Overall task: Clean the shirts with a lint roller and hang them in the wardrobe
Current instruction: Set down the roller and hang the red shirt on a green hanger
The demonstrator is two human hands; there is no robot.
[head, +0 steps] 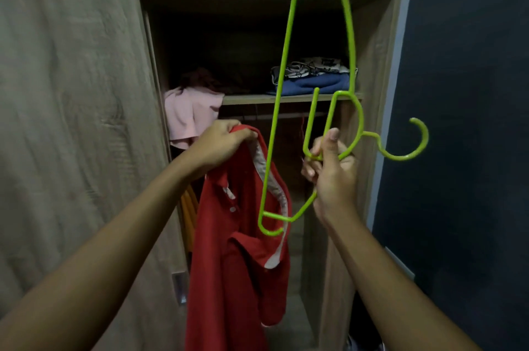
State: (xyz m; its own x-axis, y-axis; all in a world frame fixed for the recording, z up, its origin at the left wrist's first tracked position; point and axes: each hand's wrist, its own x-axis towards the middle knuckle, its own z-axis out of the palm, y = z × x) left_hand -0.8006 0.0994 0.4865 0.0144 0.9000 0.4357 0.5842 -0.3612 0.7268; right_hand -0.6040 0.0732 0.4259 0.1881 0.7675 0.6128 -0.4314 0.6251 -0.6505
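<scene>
A red polo shirt point(237, 259) with a white-lined collar hangs from my left hand point(220, 144), which grips it at the collar. My right hand point(332, 173) holds a lime-green plastic hanger point(350, 36) near its neck, turned on end so its hook point(412, 147) points right. The hanger's lower tip point(269, 224) lies at the shirt's collar opening. Both are raised in front of the open wardrobe point(286, 99). No lint roller is in sight.
The wardrobe's sliding door point(71, 121) covers the left half. On the shelf lie folded clothes point(312, 76) and a pink garment point(189, 116) drooping over the edge. A hanging rail point(286, 116) runs below it, with an orange garment point(189, 216). A dark wall point(472, 121) stands right.
</scene>
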